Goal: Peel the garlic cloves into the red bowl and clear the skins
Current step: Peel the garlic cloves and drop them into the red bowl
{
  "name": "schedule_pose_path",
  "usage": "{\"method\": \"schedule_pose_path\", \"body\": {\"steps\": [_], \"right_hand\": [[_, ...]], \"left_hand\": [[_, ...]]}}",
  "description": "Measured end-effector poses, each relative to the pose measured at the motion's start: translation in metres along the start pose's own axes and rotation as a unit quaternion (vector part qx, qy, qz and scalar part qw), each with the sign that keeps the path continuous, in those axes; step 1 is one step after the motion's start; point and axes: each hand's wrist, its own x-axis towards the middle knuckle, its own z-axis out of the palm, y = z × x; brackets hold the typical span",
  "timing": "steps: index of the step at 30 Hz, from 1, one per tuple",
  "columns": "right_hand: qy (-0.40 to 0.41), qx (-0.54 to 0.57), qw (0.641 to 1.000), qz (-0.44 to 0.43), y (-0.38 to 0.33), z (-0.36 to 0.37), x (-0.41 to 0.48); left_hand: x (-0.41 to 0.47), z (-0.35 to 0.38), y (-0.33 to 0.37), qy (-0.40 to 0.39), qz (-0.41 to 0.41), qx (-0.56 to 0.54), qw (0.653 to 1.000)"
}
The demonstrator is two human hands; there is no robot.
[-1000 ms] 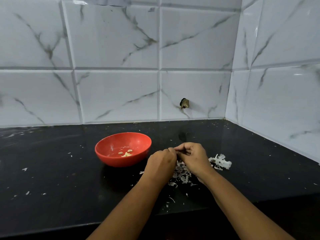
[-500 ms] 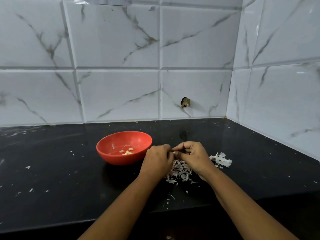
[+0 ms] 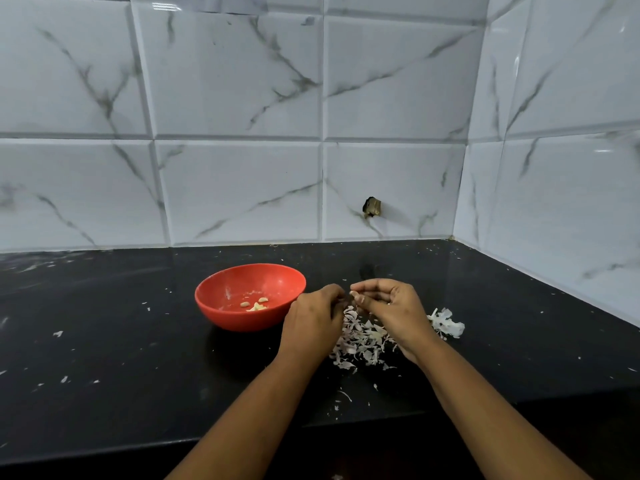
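Left hand (image 3: 313, 317) and right hand (image 3: 394, 306), fingers (image 3: 362, 299) curled, pinch a garlic clove (image 3: 348, 298); peeling low over the skins pile (image 3: 363, 341) should contain mess.

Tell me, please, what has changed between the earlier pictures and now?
The left hand edged slightly toward the red bowl, and the right hand has loosened its fingers a little. Both still work fingertip to fingertip over the skins; anything held between them is too small to make out. Nothing visibly picked up or dropped. Bowl, peeled cloves inside it and skins stayed put.
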Motion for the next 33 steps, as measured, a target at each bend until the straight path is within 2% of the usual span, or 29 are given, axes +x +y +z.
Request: {"method": "schedule_pose_path", "body": {"steps": [4,13,33], "right_hand": [[-0.003,0.012,1.0,0.004,-0.0006,0.0002,-0.0004],[-0.017,0.068,0.997,0.021,-0.0038,0.0025,-0.0025],[-0.009,0.086,0.996,0.014,-0.0058,0.0046,-0.0039]], "left_hand": [[0.0004,0.0001,0.0014,0.033,0.007,-0.046,0.998],[0.0021,-0.0029,0.0047,0.048,-0.05,-0.182,0.981],[0.002,-0.0006,0.0014,0.065,-0.035,-0.177,0.981]]}}
